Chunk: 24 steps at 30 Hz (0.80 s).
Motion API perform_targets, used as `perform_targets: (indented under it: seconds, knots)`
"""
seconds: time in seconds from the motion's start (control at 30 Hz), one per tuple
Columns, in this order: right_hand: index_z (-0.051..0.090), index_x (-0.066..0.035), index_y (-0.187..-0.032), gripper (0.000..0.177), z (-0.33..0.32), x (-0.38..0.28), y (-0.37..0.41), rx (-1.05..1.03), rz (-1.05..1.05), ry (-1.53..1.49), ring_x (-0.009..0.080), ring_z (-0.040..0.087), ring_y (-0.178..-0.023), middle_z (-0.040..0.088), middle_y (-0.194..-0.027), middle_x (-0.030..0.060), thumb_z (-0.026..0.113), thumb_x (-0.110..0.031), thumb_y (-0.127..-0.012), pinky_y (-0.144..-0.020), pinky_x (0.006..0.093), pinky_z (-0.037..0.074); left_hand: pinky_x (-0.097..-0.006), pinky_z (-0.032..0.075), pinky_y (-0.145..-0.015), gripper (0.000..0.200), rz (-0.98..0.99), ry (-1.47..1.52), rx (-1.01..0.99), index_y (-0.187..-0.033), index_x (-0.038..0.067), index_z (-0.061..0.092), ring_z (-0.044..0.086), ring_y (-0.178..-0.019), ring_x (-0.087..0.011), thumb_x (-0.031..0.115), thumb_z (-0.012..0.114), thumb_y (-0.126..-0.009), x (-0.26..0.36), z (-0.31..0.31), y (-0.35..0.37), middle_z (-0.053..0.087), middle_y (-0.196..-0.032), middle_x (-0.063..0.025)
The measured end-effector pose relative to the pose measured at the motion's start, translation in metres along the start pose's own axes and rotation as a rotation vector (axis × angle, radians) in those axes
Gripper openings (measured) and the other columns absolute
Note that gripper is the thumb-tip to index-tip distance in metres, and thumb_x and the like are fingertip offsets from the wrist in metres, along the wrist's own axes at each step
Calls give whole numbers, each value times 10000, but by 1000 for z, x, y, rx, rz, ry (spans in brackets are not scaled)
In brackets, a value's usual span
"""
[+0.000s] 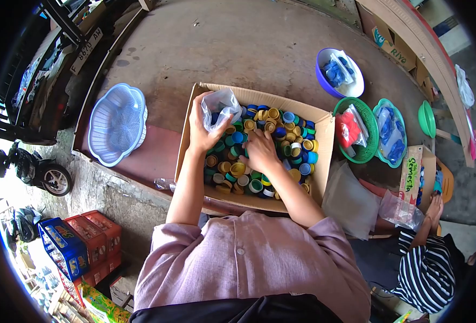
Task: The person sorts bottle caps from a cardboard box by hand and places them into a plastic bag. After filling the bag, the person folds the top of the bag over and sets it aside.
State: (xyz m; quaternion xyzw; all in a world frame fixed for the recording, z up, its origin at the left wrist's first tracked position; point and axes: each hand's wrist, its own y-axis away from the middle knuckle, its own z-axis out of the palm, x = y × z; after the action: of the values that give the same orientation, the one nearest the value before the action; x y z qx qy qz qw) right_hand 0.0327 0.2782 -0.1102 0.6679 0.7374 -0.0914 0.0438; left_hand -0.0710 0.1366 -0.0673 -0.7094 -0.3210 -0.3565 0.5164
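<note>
A grey concrete slab carries an open cardboard box. A pale blue basket lies to its left. A blue bowl, a green basket and a teal basket lie to its right.

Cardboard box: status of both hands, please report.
Left hand holds clear plastic bag above cardboard box. Right hand down on bottle caps, grip unseen. Green basket beside box.

Grey concrete floor in daylight, red and blue crates stacked low — motorbike parked beyond
</note>
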Motion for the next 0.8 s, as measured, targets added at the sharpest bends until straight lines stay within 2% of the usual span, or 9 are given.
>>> perform_targets:
  seconds: [0.03, 0.07, 0.23, 0.47, 0.57, 0.67, 0.8]
  knots:
    - [655, -99, -779, 277, -1, -2, -3, -121, 42, 37, 229, 476, -975, 529, -931, 63, 764, -272, -592, -836, 363, 347, -305, 484, -758, 574, 5, 7, 1, -1142, -11, 448, 591, -861, -198, 137, 754, -680, 0, 0, 1, 593, -997, -136]
    - [655, -99, -779, 277, 0, -2, -6, -121, 43, 36, 229, 476, -975, 529, -931, 63, 764, -272, -592, -836, 363, 347, -305, 484, -758, 574, 5, 7, -1, -1142, -11, 448, 591, -861, -198, 137, 754, -680, 0, 0, 0, 593, -997, -136]
    - [609, -76, -922, 443, 5, 0, -5, 27, 81, -18, 225, 481, -978, 544, -974, 56, 775, -285, -569, -846, 368, 348, -297, 475, -757, 553, -5, -9, 8, -1122, -4, 466, 577, -850, -185, 140, 757, -675, 1, 0, 0, 592, -983, -124]
    - [590, -77, -947, 460, 14, 4, -6, 59, 112, -52, 219, 487, -969, 581, -947, 51, 766, -270, -567, -858, 366, 335, -291, 470, -732, 545, 12, -10, 10, -1111, -2, 472, 562, -809, -174, 149, 755, -671, 4, 0, -1, 591, -963, -110]
    - [604, -80, -952, 451, 19, 3, -5, 147, 127, -3, 221, 488, -972, 597, -941, 51, 760, -275, -577, -868, 361, 325, -293, 470, -731, 542, 9, -3, -5, -1108, -2, 475, 563, -811, -174, 157, 754, -672, 4, 0, 0, 592, -960, -109]
    - [611, -85, -925, 405, 8, 2, -8, 77, 142, -73, 219, 490, -973, 605, -940, 50, 751, -271, -593, -862, 362, 317, -297, 470, -740, 543, -1, 0, -2, -1105, -2, 478, 565, -824, -182, 163, 757, -668, 1, 0, 0, 588, -964, -111]
    - [600, -91, -877, 375, 20, 3, -4, 192, 79, -20, 215, 501, -953, 603, -920, 38, 755, -252, -576, -836, 367, 318, -306, 457, -741, 563, 14, -22, -8, -1137, 0, 465, 539, -809, -178, 152, 732, -666, 2, 1, 0, 582, -980, -107]
